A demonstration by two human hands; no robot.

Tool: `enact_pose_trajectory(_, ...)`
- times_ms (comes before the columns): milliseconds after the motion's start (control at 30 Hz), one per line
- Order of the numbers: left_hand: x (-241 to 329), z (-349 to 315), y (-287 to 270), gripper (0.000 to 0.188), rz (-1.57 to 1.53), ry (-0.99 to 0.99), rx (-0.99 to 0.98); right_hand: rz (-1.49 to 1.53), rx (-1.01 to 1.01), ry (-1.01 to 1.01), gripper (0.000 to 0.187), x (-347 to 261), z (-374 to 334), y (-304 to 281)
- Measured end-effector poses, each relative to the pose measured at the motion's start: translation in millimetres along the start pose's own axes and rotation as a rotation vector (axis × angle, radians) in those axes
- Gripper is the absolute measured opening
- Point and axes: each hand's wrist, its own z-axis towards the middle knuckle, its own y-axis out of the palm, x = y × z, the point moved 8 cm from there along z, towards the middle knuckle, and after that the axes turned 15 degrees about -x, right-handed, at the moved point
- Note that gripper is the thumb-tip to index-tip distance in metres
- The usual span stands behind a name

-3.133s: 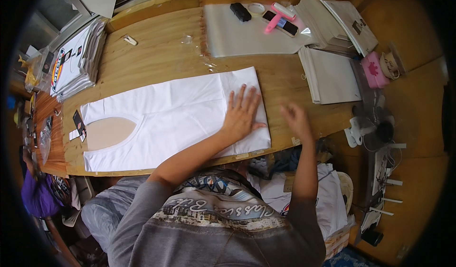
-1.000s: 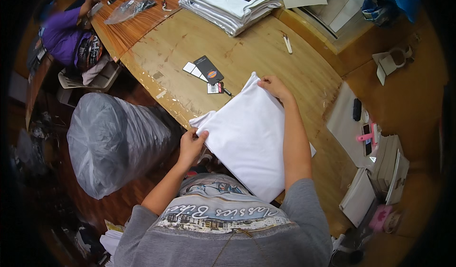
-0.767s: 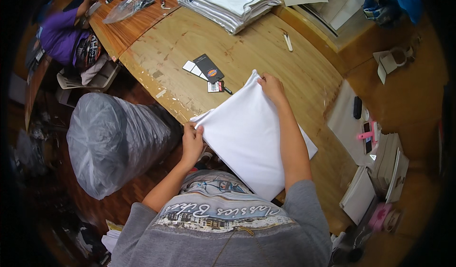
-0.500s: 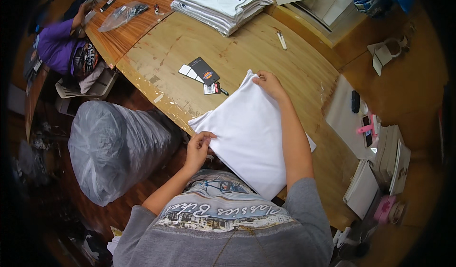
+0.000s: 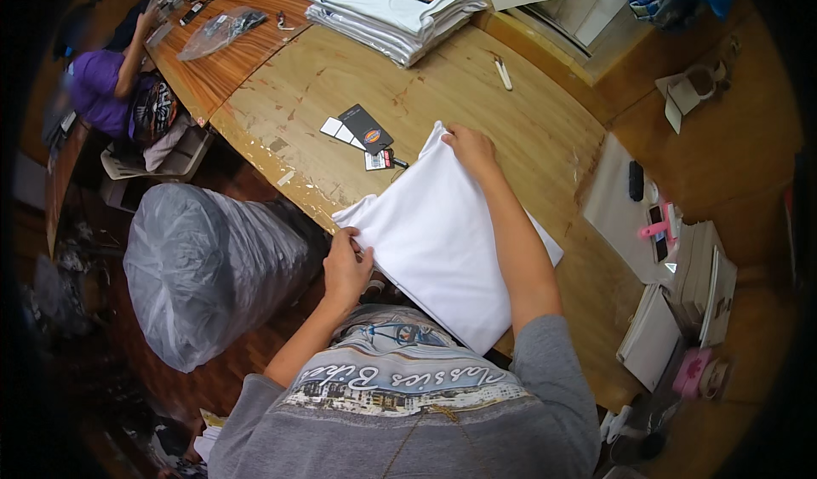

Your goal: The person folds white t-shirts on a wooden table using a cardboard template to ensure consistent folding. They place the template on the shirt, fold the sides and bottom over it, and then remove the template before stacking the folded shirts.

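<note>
The folded white garment (image 5: pixel 442 240) lies on the near edge of the wooden table (image 5: pixel 477 87), its lower corner hanging past that edge toward the person's chest. The left hand (image 5: pixel 345 266) pinches the garment's corner at 9 o'clock, fingers closed on the cloth. The right hand (image 5: pixel 470 147) is closed on the far corner at 12 o'clock, just beside the hang tags (image 5: pixel 362 134).

Risk, as judged: with only two corners gripped and part of the garment off the table, the folded layers could slide apart or the near end could slip toward the floor. An uneven pull between the hands would skew the fold. The tags sit close enough at 11 o'clock to be dragged or caught beneath the cloth.

Orientation: the garment's long axis runs from about 11 o'clock to 5 o'clock, with the far end pointing toward the tags and the near end toward the person. Which end is the collar cannot be told.

A stack of shirts (image 5: pixel 396 6) rests well apart at 12 o'clock.
</note>
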Motion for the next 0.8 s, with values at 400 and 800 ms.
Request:
enact_pose_trajectory(400,3.1,32.4,-22.8,0.034,0.357,0.016,0.044,0.010,-0.052,0.055,0.033,20.4,26.6,11.5)
enact_pose_trajectory(800,210.2,45.3,-142.3,0.038,-0.102,1.062,0.504,0.787,0.821,-0.708,0.017,-13.9,-160.6,-253.6)
